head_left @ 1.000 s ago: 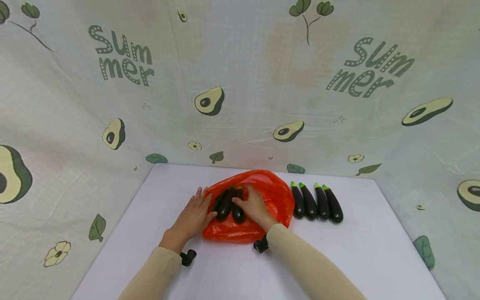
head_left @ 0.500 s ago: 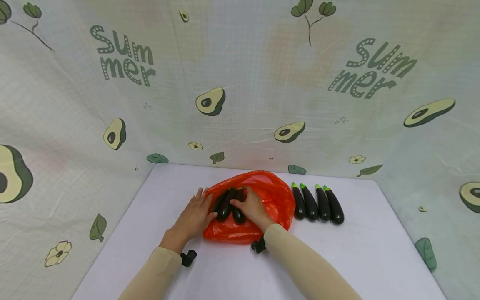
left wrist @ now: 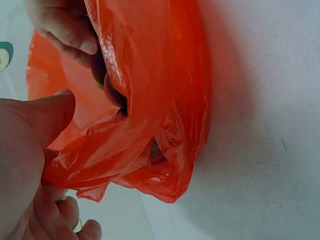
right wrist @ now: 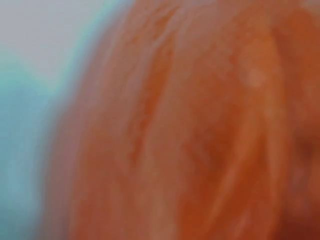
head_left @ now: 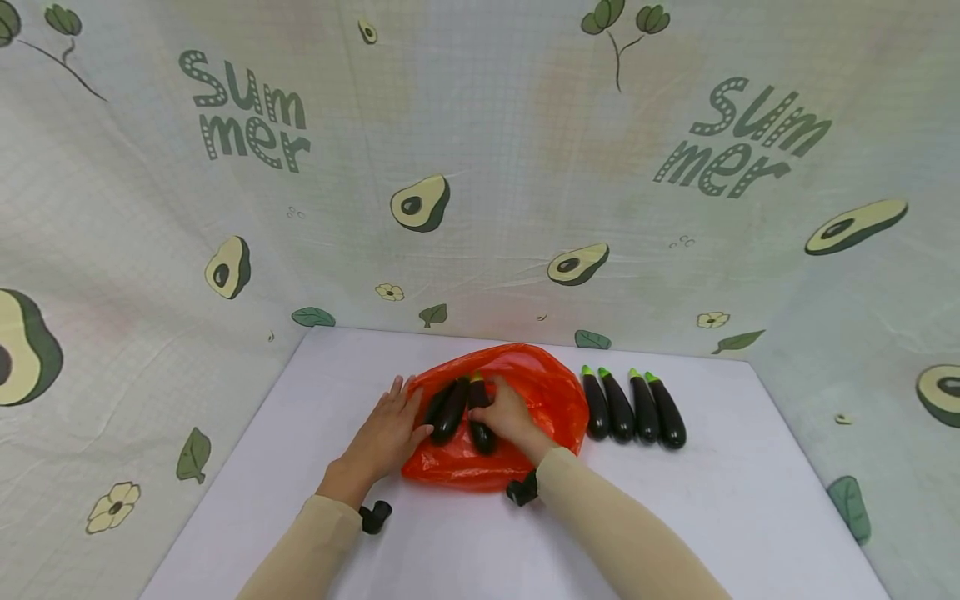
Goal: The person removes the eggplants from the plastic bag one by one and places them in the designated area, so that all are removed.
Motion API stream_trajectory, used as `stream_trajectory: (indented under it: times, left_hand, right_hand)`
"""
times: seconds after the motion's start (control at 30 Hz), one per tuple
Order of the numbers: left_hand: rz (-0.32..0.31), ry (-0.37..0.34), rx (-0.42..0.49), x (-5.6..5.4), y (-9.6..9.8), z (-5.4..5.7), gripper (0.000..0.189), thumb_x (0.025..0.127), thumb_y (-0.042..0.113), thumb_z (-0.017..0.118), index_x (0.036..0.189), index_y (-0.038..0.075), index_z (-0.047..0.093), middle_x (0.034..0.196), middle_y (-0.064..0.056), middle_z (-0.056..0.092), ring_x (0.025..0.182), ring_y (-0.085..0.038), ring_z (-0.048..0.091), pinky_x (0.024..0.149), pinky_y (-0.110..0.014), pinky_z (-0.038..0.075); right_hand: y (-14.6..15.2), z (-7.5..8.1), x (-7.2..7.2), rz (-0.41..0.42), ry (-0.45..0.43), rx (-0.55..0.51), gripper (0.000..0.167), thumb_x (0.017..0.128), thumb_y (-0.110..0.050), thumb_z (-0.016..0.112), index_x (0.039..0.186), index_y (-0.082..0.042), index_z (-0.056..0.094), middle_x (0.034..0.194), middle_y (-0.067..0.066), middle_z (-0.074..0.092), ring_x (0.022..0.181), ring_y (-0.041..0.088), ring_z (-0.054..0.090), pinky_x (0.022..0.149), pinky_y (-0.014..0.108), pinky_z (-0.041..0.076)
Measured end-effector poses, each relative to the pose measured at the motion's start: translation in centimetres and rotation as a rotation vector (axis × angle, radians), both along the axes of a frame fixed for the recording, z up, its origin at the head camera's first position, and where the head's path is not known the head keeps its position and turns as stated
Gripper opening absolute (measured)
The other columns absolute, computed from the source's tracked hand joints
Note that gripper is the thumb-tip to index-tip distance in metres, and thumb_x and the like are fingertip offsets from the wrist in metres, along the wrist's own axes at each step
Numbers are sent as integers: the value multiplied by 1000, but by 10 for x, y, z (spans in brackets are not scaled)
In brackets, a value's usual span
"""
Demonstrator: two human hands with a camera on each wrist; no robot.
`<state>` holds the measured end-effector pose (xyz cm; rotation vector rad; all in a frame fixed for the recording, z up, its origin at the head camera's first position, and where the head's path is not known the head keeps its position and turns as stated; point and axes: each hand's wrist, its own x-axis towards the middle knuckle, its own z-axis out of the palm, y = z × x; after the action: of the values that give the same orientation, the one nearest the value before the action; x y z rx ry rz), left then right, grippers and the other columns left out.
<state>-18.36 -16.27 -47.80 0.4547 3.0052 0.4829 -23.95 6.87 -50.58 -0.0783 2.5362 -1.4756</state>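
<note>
A red plastic bag [head_left: 540, 417] lies with its mouth spread, several dark eggplants inside it. My left hand [head_left: 386, 429] holds the bag's left edge, thumb on the inner side and fingers outside; in the left wrist view the film passes between the thumb [left wrist: 52, 112] and the fingers. Inside the bag, my right hand [head_left: 510, 414] grips an eggplant [head_left: 482, 437] around its middle, its green stem end pointing away. Just left of it rests another eggplant [head_left: 450, 412], beside a partly covered one. Blurred red film [right wrist: 200, 125] fills most of the right wrist view.
Several eggplants [head_left: 647, 412] lie in a row on the white table [head_left: 720, 500], right of the bag, green ends toward the back. A cloth [head_left: 487, 150] printed with avocados hangs behind and at both sides.
The eggplant under my right hand has shifted slightly nearer and to the right, away from its neighbour. My right thumb has moved right along with it. The left hand stays at the bag's edge.
</note>
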Motion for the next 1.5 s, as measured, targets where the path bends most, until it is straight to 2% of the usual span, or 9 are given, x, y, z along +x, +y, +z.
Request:
stream_trajectory:
  times: [0.13, 0.37, 0.53, 0.77, 0.93, 1.27, 1.5]
  left_hand:
    - [1, 1, 5, 1, 0, 0, 78, 103, 37, 68, 162, -3, 34, 172, -23, 28, 163, -42, 13, 130, -59, 21]
    - [12, -2, 4, 1, -1, -1, 79, 103, 37, 68, 163, -2, 34, 172, -21, 27, 164, -41, 12, 130, -58, 21]
    - [11, -7, 2, 1, 0, 0, 79, 103, 37, 68, 163, -2, 33, 173, -22, 27, 164, -41, 12, 130, -59, 21]
    - [10, -7, 1, 1, 0, 0, 78, 104, 36, 68, 163, -2, 34, 172, -21, 27, 164, -41, 12, 130, -59, 21]
    - [2, -1, 6, 2, 0, 2, 78, 103, 36, 68, 163, -3, 34, 172, -22, 28, 163, -42, 12, 129, -59, 22]
    - [-6, -1, 13, 3, 1, 4, 78, 104, 34, 68, 162, -3, 34, 172, -22, 28, 163, -42, 12, 129, -60, 21]
    - [6, -9, 13, 3, 2, 2, 79, 103, 35, 69, 163, -2, 34, 173, -21, 27, 164, -41, 12, 129, -60, 21]
  right_hand:
    - [6, 2, 4, 29, -39, -27, 68, 91, -14, 81, 148, -5, 46, 128, 23, 66, 107, 34, 68, 98, 54, 61]
    - [22, 9, 10, 42, -91, -107, 74, 92, -14, 80, 155, -10, 40, 147, 21, 57, 126, 40, 63, 98, 58, 60]
    - [31, 11, 10, 23, -82, -71, 76, 91, -16, 82, 155, -13, 42, 152, 18, 56, 132, 40, 60, 100, 56, 59]
    - [40, 15, 12, -7, -86, -36, 77, 92, -16, 81, 157, -16, 41, 151, 16, 54, 130, 38, 59, 101, 55, 59]
    - [45, 18, 13, 12, -44, -13, 76, 93, -14, 81, 158, -17, 41, 152, 16, 55, 132, 39, 59, 103, 56, 58]
    - [59, 17, 18, 26, -24, -20, 79, 94, -13, 80, 161, -23, 39, 155, 12, 54, 134, 37, 60, 108, 56, 54]
    - [69, 17, 22, 47, 16, -49, 79, 95, -12, 79, 161, -29, 38, 157, 12, 52, 133, 38, 62, 106, 56, 56]
